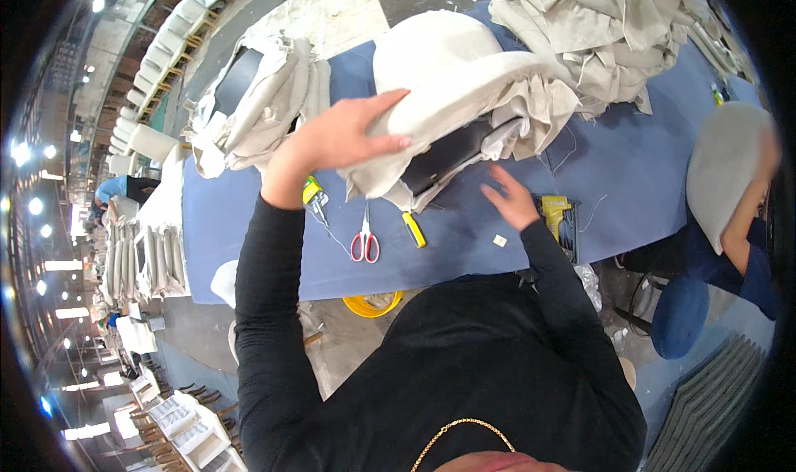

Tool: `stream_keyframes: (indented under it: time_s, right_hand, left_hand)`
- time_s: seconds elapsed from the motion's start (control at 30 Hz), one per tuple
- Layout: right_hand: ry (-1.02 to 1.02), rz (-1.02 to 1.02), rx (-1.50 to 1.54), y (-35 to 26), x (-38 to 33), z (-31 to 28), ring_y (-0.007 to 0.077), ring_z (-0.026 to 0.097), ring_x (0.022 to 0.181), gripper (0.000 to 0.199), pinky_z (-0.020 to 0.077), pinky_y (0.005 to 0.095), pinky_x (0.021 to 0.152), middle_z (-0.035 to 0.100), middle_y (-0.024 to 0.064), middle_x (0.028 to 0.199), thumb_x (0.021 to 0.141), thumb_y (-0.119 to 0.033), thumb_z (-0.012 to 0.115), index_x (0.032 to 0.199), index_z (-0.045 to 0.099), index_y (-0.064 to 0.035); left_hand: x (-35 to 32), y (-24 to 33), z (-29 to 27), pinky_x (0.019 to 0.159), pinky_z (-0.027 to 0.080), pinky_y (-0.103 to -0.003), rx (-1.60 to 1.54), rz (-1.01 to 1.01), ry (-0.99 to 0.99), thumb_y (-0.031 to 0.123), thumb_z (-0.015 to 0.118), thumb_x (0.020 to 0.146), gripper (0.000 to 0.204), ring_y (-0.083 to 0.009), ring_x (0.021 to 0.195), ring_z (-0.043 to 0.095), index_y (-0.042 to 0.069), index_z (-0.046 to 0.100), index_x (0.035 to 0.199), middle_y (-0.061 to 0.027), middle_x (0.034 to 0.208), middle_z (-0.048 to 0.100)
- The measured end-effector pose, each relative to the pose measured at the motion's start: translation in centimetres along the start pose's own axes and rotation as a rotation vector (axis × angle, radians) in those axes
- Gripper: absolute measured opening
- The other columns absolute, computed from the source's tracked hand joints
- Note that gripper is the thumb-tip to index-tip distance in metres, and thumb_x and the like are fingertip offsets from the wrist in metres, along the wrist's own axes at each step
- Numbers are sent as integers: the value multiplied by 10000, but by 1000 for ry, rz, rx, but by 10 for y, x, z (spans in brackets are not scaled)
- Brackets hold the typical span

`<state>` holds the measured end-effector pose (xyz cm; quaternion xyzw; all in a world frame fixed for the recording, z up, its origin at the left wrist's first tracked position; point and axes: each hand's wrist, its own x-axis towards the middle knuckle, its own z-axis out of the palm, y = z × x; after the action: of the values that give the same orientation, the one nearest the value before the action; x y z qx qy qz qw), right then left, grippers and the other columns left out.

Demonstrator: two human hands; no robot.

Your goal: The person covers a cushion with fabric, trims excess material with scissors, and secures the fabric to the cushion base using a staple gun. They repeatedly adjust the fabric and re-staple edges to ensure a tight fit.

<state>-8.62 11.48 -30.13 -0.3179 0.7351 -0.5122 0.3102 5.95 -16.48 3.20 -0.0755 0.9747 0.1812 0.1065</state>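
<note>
A cream upholstered cushion piece (435,53) lies on the blue-covered table, its loose fabric gathered round a dark underside (439,157). My left hand (348,132) rests on its near left side, with thumb and fingers spread apart. Close to the fabric's near right edge, my right hand (510,200) is held open with nothing in it. Between my arms lie red-and-white-handled scissors (365,241) and a yellow-handled tool (414,230). A yellow-and-grey tool (314,193) sits by my left wrist, and a yellow staple gun (554,211) by my right.
Fabric-covered pieces are stacked at the left (274,99) and in a large pile (597,41) at the far right. A yellow bucket (373,304) stands below the table's near edge. At right, another person's hand (767,153) holds a grey padded piece (721,169).
</note>
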Motion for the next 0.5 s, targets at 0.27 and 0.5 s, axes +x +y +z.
stream_keyframes:
  time_s: [0.27, 0.5]
  right_hand:
    - [475, 210, -652, 169, -117, -24, 488, 469, 1410, 862, 401, 527, 1179, 520, 295, 1470, 770, -63, 793, 1549, 426, -65]
    - [466, 536, 88, 128, -30, -57, 395, 699, 1139, 581, 531, 462, 1004, 712, 235, 1229, 870, -182, 790, 1357, 523, -11]
  left_hand:
    - [-20, -39, 26, 1142, 463, -506, 46, -126, 313, 415, 575, 1102, 605, -457, 1354, 595, 116, 445, 1612, -238, 1503, 615]
    - [18, -67, 1, 1071, 490, -478, -124, -219, 317, 603, 490, 1098, 638, -436, 1249, 669, 68, 623, 1420, -267, 1257, 736]
